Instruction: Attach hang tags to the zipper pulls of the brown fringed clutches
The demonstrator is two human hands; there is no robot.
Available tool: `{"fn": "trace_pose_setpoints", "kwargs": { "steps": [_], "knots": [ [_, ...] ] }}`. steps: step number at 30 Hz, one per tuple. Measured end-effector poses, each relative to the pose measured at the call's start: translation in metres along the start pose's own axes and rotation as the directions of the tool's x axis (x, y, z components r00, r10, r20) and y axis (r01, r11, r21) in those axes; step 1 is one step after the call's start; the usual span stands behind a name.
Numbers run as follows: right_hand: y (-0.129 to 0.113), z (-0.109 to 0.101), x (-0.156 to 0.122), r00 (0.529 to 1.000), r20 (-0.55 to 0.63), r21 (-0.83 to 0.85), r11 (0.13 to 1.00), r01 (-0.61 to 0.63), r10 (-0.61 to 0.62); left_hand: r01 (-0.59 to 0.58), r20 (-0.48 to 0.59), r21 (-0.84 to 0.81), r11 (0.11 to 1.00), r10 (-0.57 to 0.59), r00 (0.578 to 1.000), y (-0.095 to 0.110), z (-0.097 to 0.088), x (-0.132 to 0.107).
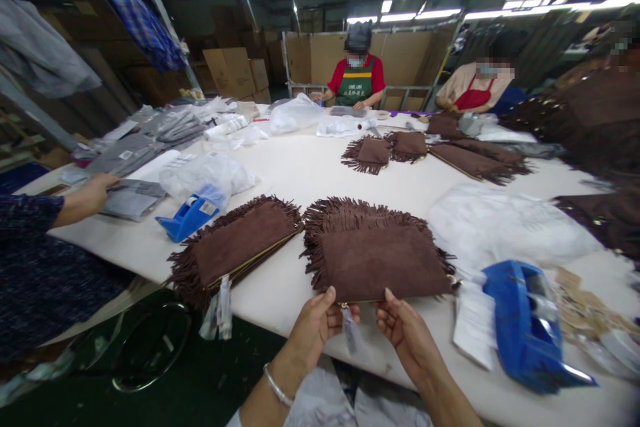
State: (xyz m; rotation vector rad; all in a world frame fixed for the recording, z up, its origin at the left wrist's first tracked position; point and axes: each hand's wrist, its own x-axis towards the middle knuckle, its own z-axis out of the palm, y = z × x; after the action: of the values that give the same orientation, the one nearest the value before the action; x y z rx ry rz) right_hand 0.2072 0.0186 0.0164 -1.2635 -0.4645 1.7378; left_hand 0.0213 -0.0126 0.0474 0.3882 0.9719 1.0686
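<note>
A brown fringed pouch (385,260) lies in front of me on the white table, its zipped edge turned toward me. My left hand (320,320) pinches that edge near the zipper end, where a plastic-wrapped pull (349,328) hangs down. My right hand (400,323) grips the same edge a little farther right, thumb on top and fingers curled beneath. To the left rests a stack of similar brown fringed pouches (245,240), with plastic-wrapped pulls (223,310) dangling over the table's edge.
A blue tape dispenser (525,327) stands at right beside white sheets (475,323); another blue dispenser (190,213) sits at left. Clear plastic bags (505,227) and more fringed pouches (373,153) lie farther back. A co-worker's hand (93,197) touches grey packages at left; other people sit across.
</note>
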Motion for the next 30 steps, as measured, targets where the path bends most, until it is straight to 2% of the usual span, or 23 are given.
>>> {"fn": "trace_pose_setpoints", "kwargs": {
  "steps": [3, 6, 10, 14, 16, 19, 26, 30],
  "knots": [
    [0.004, -0.001, -0.003, 1.000, 0.026, -0.068, 0.998, 0.010, -0.008, -0.006, -0.007, -0.029, 1.000, 0.006, 1.000, -0.003, -0.004, 0.000],
    [0.013, 0.000, -0.020, 0.995, 0.099, -0.290, 0.956, 0.046, -0.017, -0.022, -0.029, -0.035, 0.999, 0.021, 0.999, -0.005, -0.004, 0.001],
    [0.036, 0.004, -0.055, 0.973, 0.224, -0.594, 0.784, 0.178, -0.052, -0.036, -0.065, -0.056, 0.998, 0.033, 0.997, -0.004, 0.002, 0.001],
    [0.058, 0.005, -0.071, 0.950, 0.309, -0.783, 0.551, 0.287, -0.056, -0.048, -0.103, -0.070, 0.996, 0.041, 0.994, -0.004, 0.007, -0.001],
    [0.063, 0.003, -0.072, 0.942, 0.325, -0.832, 0.448, 0.328, -0.086, -0.047, -0.108, -0.063, 0.997, 0.040, 0.993, -0.004, 0.008, -0.002],
    [0.064, 0.000, -0.071, 0.933, 0.331, -0.857, 0.368, 0.359, -0.141, -0.042, -0.124, -0.064, 0.997, 0.034, 0.992, -0.004, 0.009, -0.002],
    [0.062, 0.001, -0.076, 0.902, 0.387, -0.852, 0.300, 0.429, -0.192, -0.068, -0.124, -0.064, 0.996, 0.059, 0.990, -0.006, 0.007, -0.001],
    [0.062, 0.002, -0.077, 0.901, 0.396, -0.857, 0.279, 0.433, -0.178, -0.071, -0.121, -0.074, 0.995, 0.061, 0.991, -0.006, 0.007, -0.002]
  ]
}}
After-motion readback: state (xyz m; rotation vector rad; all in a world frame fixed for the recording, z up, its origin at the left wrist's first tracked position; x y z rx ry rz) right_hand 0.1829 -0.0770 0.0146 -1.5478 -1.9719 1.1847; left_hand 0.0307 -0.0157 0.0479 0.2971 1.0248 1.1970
